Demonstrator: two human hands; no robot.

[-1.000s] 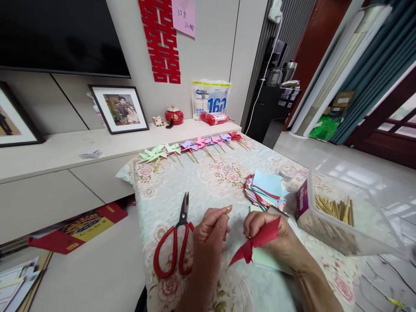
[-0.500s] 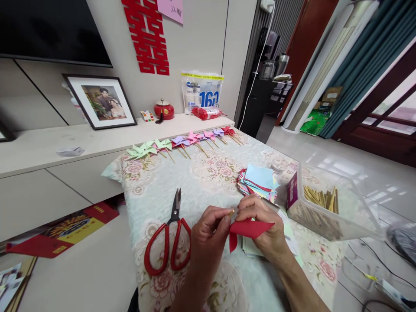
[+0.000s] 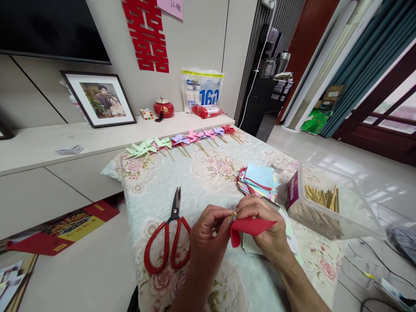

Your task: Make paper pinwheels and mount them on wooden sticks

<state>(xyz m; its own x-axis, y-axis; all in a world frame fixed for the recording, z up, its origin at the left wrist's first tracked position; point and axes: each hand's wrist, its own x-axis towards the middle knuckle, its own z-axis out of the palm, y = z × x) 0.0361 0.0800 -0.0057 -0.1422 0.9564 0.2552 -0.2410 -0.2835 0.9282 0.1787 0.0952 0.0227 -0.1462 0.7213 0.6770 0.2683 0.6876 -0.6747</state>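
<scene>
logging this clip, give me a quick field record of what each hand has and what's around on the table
left hand: pinches a thin wooden stick
right hand: holds folded red paper against the stick's tip
scissors: red-handled, shut, flat on the floral cloth, left of the hands
paper stack: coloured squares, behind the right hand
clear box: holds wooden sticks
pinwheels: finished row along the far edge

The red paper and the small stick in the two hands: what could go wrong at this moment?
1. The right hand pinches the folded red paper against the thin stick held by the left hand; the paper may tear or the folds may spring open.
2. The stick tip sits close to the fingertips and could prick them.
3. The scissors lie beside the left hand, near its wrist.
</scene>
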